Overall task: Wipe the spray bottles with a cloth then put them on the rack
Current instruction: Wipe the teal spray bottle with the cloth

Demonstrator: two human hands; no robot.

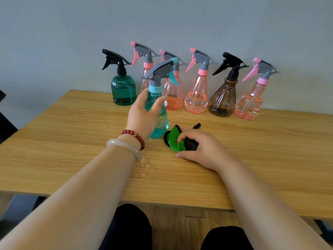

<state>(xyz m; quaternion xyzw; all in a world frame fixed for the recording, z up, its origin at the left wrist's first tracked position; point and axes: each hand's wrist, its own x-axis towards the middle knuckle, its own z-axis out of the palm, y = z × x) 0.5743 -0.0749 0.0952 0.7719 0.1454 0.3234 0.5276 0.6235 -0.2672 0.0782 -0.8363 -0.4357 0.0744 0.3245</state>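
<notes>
Right grip clutching green cloth on table, left grip wrapped around teal bottle just beside

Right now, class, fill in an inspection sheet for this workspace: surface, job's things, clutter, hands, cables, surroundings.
Surface: wooden table, light grain.
Job's things: teal bottle mid-table; green and black cloth beside it; dark green bottle, four pink bottles and brown bottle in a row by the wall; rack not seen.
Clutter: nothing seen.
Hands: left hand grips the teal bottle; right hand grips the cloth on the table.
Cables: nothing seen.
Surroundings: grey wall behind; the person's knees below the table edge.
</notes>
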